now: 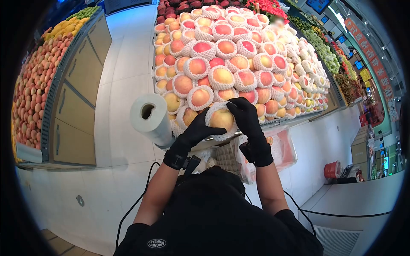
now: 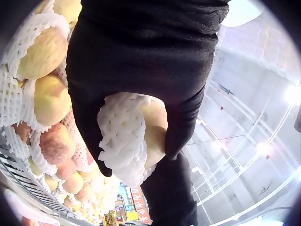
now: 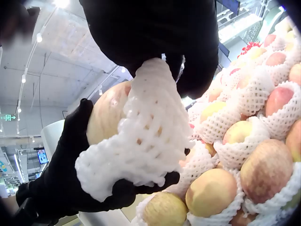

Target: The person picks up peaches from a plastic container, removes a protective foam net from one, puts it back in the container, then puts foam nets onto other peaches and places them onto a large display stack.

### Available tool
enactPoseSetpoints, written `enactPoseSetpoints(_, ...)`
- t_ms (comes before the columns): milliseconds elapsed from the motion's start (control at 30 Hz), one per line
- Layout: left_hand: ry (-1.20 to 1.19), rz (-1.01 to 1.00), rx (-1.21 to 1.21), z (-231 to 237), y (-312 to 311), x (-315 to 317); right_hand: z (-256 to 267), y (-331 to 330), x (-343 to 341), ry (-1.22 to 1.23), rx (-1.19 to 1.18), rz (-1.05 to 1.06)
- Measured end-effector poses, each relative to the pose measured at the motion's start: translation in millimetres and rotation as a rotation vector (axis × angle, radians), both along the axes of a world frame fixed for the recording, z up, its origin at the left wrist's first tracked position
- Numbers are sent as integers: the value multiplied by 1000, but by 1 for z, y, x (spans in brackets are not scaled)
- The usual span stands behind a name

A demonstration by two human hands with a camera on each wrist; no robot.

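An apple in a white foam net sleeve is held up at the near edge of the fruit display. My black-gloved left hand grips it from the left, thumb along its near side. In the right wrist view, that hand's fingers come around the apple from below. My right hand, also gloved in black, is at the apple's upper right. Its fingers pinch the upper end of the foam sleeve, seen at the top of the right wrist view. Part of the apple's skin shows beside the net.
Netted apples are heaped on the display ahead. A roll of clear plastic bags stands at its near left corner. Below my right forearm is a pink-lined crate. Peaches fill a counter on the left.
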State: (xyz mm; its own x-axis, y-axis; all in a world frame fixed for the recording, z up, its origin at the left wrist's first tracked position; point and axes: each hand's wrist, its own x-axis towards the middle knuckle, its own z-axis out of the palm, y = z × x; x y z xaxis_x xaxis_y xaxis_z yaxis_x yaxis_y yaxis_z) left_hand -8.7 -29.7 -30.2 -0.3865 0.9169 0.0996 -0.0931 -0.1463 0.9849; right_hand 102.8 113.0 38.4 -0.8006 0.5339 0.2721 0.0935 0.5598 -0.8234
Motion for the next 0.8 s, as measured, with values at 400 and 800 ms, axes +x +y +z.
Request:
enactPoseSetpoints(400,-26,164,32,-2,6,-3,8,-10,15,-71,30,347)
enactPoseSetpoints(800,-308,111,131,-13,15,2,-19,-23,5,-76,491,158)
